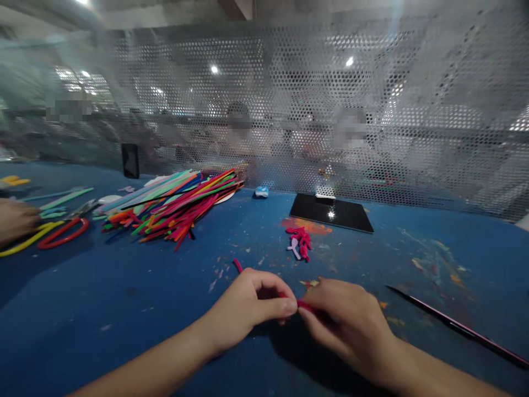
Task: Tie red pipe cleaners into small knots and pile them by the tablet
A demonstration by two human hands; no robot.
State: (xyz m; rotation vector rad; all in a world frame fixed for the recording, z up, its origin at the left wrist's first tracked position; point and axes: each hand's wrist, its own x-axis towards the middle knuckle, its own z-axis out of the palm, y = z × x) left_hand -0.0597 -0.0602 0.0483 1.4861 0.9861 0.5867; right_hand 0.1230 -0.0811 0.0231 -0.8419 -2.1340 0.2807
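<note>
A crimson pipe cleaner (305, 305) runs between my two hands, pinched in the fingers of both. Thumb and forefinger of my left hand (248, 300) close on it, and a short red end pokes out behind that hand. Close beside it, my right hand (351, 320) grips the same pipe cleaner with bent fingers, partly hiding it. Beyond my hands lies a small clump of twisted crimson pipe-cleaner pieces (305, 237), with a forked lilac piece (295, 251) against it.
A heap of coloured pipe cleaners (182, 209) lies left of centre. Red-handled scissors (68, 234) lie near another person's hand (16, 220). Behind are a black tablet (330, 212), a phone (130, 161) and a perforated metal screen (289, 99). A thin dark stick (454, 325) lies right.
</note>
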